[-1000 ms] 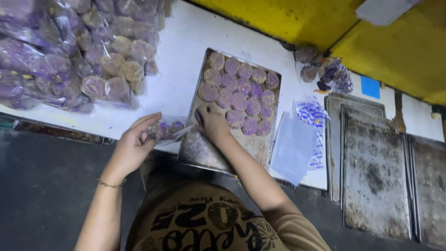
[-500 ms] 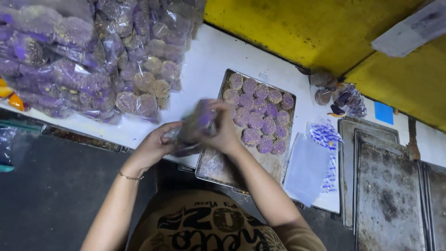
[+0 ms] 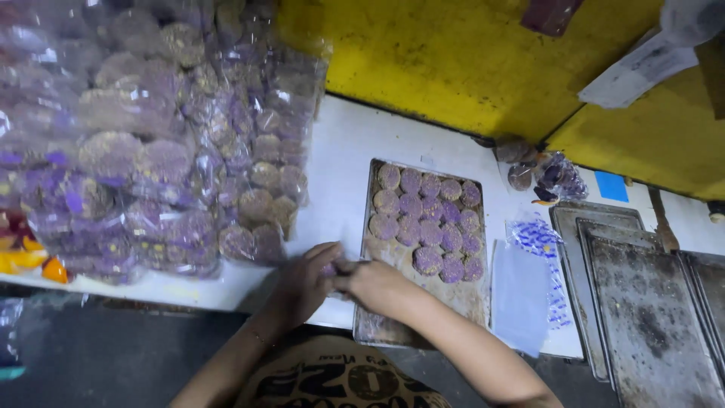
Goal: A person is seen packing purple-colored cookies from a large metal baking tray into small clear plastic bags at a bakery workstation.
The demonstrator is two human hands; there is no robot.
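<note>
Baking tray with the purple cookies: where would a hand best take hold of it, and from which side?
Probably the near short rim of the baking tray, from the person's side. That end is bare of purple cookies and juts past the white counter edge, so fingers can hook under. The left hand and right hand are beside it.

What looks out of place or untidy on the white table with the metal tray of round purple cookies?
Little stands out. The rectangular metal baking tray overhangs the white table's front edge. The round purple cookies fill only its far part. Both hands meet beside it.
</note>
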